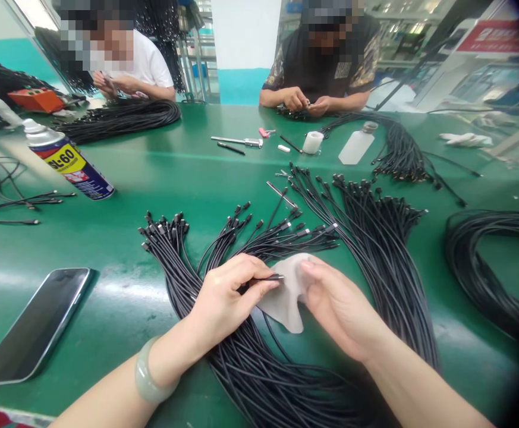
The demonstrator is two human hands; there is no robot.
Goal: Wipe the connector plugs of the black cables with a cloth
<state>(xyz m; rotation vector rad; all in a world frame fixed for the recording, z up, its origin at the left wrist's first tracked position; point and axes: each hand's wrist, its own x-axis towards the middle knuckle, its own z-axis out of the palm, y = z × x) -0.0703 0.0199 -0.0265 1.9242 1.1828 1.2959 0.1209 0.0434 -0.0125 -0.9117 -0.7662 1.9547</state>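
Between thumb and fingers, my left hand (235,291) pinches a black cable connector (277,277), its tip pointing right. A thin whitish cloth (288,297) hangs from my right hand (342,303), which is closed on it; the connector tip lies against the cloth. Under my left hand and forearm runs a thick bundle of black cables (259,362), their plug ends fanned out beyond my hands. A second cable bundle (375,238) lies just right of my right hand.
A phone (36,324) lies at left, with a tilted spray can (69,160) behind it. Calipers (236,141), a white cup (313,142) and a clear bottle (358,144) are farther back. Coiled cable (473,255) sits at right. Two people work across the green table (152,172).
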